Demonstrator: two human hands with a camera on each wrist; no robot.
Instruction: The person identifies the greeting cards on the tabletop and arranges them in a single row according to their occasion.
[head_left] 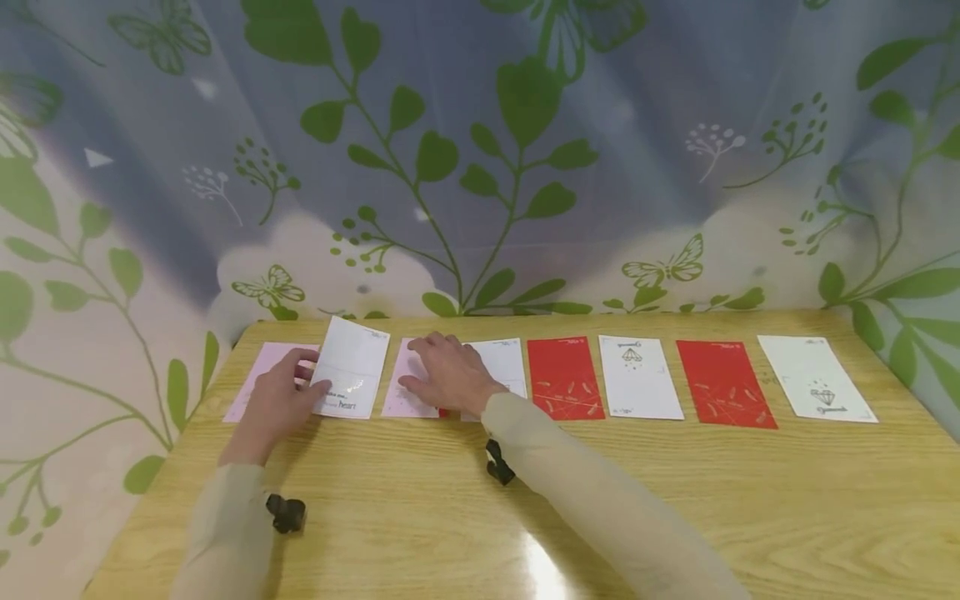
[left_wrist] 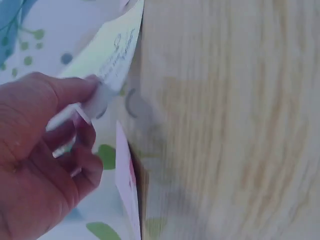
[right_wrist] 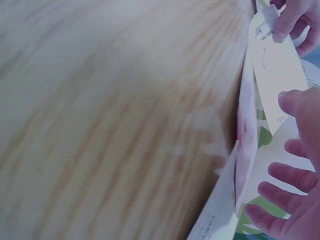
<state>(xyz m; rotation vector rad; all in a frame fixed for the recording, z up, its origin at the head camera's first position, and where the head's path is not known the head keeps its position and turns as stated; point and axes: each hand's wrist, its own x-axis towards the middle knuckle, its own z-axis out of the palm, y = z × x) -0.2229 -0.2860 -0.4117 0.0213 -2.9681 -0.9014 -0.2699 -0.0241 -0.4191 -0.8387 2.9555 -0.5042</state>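
Note:
My left hand (head_left: 277, 400) pinches a white card (head_left: 351, 358) by its left edge, thumb on the printed face. The card is tilted up off the table and bears dark lettering, with "heart" readable. Left of it lies a pink card (head_left: 258, 379), partly behind that hand. My right hand (head_left: 448, 372) hovers with spread fingers over a second pink card (head_left: 399, 400) and a white card (head_left: 504, 354), hiding parts of both. In the right wrist view, the fingers (right_wrist: 287, 175) hold nothing. A sliver of red shows beside the second pink card.
Rightward along the row lie a red card (head_left: 566, 379), a white card with a diamond drawing (head_left: 641, 383), another red card (head_left: 723, 383) and another white card (head_left: 817, 379). They lie on a wooden table (head_left: 420, 517), before a leaf-patterned curtain (head_left: 465, 167).

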